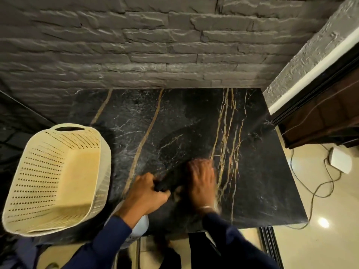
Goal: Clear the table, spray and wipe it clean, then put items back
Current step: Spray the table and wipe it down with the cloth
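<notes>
Black marble with gold and white veins makes up the tabletop point(174, 117), which butts against a grey stone-brick wall point(136, 45) at its far edge. A dark cloth point(171, 181) lies near the front edge of the table, bunched between both hands, its long axis running from lower left up toward the right. The left hand point(145, 195) has its fingers curled tight around the cloth's near end. The right hand point(202, 181) lies flat on the cloth's other end, fingers spread and pointing away from the person; it is blurred. A thin bracelet point(206, 207) circles that wrist, and both arms wear dark blue sleeves point(233, 239).

A cream perforated laundry basket point(56, 181) sits at the table's left corner, just beside the left hand. The far and right parts of the marble lie open. Off the right edge, a glossy cream floor point(320, 239) carries a white adapter point(341, 160) and trailing cables point(314, 189).
</notes>
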Available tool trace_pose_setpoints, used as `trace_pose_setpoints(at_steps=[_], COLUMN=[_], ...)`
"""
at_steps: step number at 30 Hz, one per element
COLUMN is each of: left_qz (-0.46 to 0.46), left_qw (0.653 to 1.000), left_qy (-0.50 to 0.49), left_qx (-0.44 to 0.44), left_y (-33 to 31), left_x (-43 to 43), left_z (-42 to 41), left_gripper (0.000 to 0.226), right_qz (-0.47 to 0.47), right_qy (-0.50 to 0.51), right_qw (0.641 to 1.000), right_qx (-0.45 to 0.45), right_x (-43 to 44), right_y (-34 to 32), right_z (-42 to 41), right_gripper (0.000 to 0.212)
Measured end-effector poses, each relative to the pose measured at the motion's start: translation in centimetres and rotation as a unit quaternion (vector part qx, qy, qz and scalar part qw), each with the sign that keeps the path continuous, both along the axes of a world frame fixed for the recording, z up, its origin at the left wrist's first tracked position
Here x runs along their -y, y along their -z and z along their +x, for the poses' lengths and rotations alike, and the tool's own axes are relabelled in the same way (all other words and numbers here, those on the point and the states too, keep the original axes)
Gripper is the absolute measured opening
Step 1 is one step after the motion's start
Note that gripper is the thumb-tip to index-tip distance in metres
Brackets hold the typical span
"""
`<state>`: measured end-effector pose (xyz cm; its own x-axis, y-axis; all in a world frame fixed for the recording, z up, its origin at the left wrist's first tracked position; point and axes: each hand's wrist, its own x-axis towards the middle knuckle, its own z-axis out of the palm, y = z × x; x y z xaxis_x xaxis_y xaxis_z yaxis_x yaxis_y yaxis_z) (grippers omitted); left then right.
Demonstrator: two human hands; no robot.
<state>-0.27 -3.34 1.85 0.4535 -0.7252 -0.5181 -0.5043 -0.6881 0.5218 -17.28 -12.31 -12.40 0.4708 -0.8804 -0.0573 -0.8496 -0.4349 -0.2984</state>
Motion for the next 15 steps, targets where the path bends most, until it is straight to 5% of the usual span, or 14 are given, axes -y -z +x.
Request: trace_pose_setpoints(at_steps=[5,9,11,15], left_qz=[0.004,-0.010,-0.025,-0.060], left_qw=[0.999,0.991,0.986,0.979], left_qy=[-0.022,-0.093,-0.152,-0.194], left_qx=[0.032,0.092,0.070,0.000], left_y=[0.1,0.6,0.7,1.2], left_x=[-2.1,-3.2,-3.3,-1.6], left_z=[1.8,3.4,4.0,4.8], left_gripper=[0.014,0.036,0.043,0.036], right_qz=[0.023,0.011,0.016,0.002], right_qy=[-0.178,-0.316,-0.292,-0.076], right_qw=[0.984,0.949,0.956,0.997], right_qx=[0.001,-0.013,0.009,-0.006], right_x=[-12.1,-11.8,-8.6,3.0], right_y=[1.7,2.4,1.6,-0.4], right_z=[9.3,4.2,-0.2,-7.7], right_gripper=[0.062,0.063,0.059,0.065])
